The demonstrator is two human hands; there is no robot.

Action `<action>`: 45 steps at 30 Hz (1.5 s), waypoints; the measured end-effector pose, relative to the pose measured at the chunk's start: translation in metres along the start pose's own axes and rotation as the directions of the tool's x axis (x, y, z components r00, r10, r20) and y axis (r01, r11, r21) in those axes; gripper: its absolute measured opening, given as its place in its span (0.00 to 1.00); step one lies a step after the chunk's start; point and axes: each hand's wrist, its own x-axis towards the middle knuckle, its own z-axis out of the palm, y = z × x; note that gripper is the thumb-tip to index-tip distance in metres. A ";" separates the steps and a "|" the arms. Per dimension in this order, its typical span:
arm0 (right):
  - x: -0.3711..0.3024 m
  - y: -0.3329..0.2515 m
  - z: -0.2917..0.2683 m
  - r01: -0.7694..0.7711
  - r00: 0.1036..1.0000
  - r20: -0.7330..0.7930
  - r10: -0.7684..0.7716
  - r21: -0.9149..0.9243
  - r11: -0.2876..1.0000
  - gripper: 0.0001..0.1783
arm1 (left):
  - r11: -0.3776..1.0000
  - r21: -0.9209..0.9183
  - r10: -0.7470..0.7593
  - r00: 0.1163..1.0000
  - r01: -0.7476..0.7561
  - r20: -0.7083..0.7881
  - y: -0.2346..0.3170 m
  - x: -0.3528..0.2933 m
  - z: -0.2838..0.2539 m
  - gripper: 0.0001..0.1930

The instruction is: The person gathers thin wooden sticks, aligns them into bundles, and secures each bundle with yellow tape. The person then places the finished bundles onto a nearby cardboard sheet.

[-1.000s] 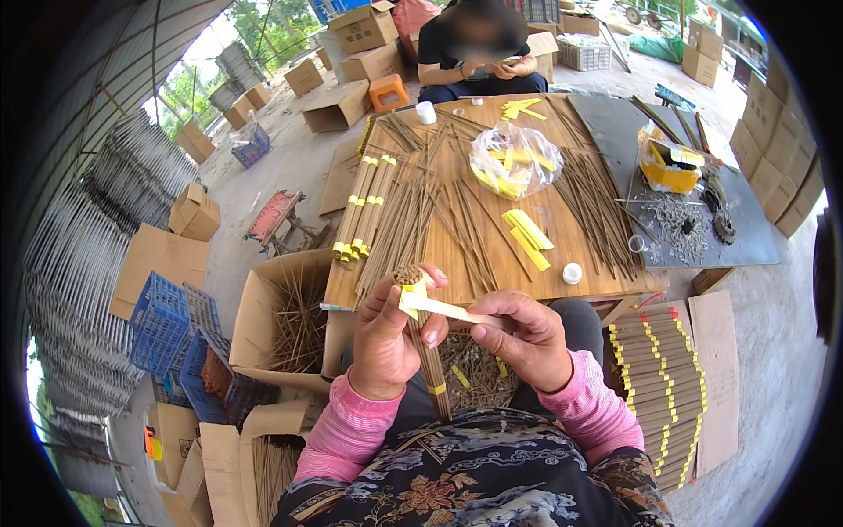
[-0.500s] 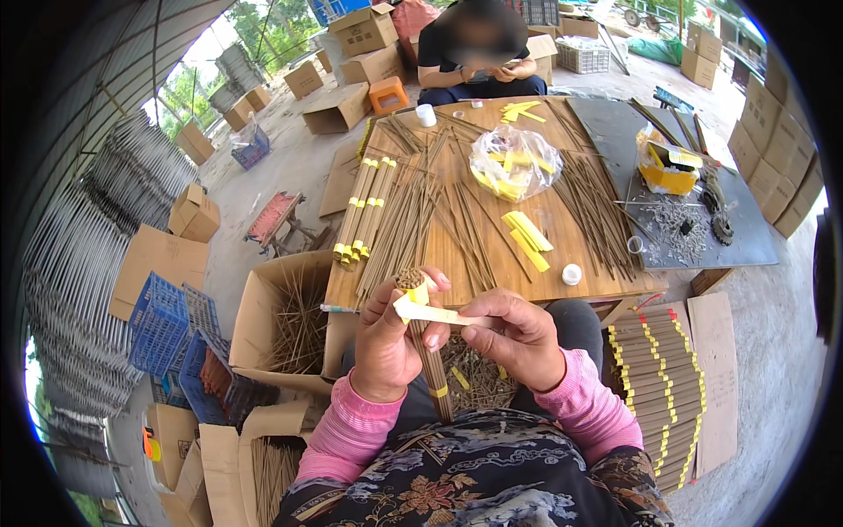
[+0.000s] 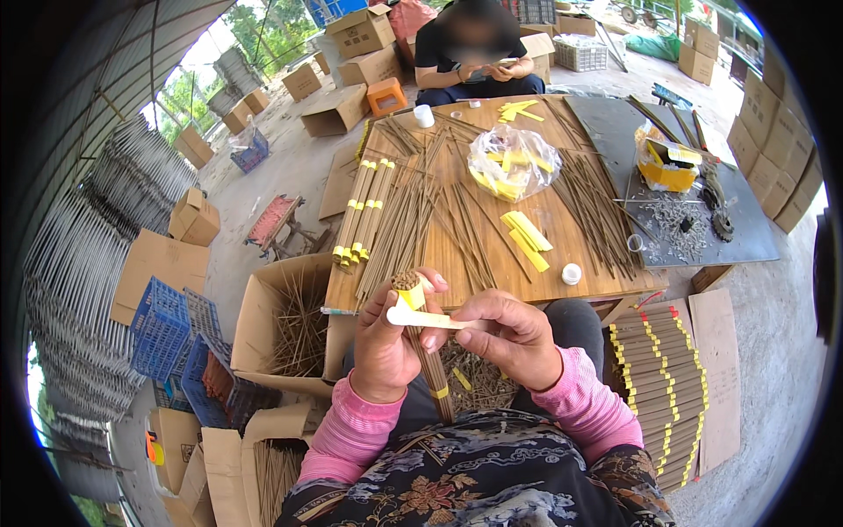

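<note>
My left hand [image 3: 385, 353] is wrapped round a bundle of thin brown sticks [image 3: 432, 373], held tilted with its top end away from me and its lower end near my lap. A yellow paper band circles the bundle near the top, and another sits lower down. Between my right thumb and fingers is the end of a paper strip [image 3: 432, 320], its pale side up. The strip runs from the bundle's upper band across to my right hand [image 3: 518, 338], which is pinched closed.
On the wooden table [image 3: 492, 224] lie loose sticks, banded bundles [image 3: 362, 211], yellow paper strips [image 3: 527, 241] and a plastic bag [image 3: 514, 162]. A carton of sticks [image 3: 294, 325] stands left; many bundles [image 3: 654, 395] lie right. Opposite sits a person [image 3: 479, 53].
The strip's free section has turned and curved slightly beside the bundle, showing more of its pale side. My right hand has shifted slightly left; both grips stay the same.
</note>
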 end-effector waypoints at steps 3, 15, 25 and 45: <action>-0.001 0.003 0.002 -0.021 1.000 0.018 0.020 0.049 0.999 0.12 | 1.000 0.029 0.002 1.000 -0.002 0.000 0.004 0.002 0.000 0.17; -0.026 -0.001 -0.037 -0.133 0.949 -0.258 0.178 0.181 0.974 0.10 | 0.988 0.136 0.079 0.996 -0.074 -0.029 0.008 0.005 -0.004 0.18; -0.088 0.106 -0.150 -0.463 0.801 -0.578 -0.156 -0.764 0.450 0.08 | 0.831 0.539 0.215 0.973 -0.136 -0.085 -0.011 0.019 0.006 0.21; 0.008 -0.004 -0.032 0.061 0.994 -0.071 -0.080 -0.244 0.968 0.30 | 0.787 0.613 0.126 0.991 -0.071 -0.046 -0.042 0.011 0.020 0.18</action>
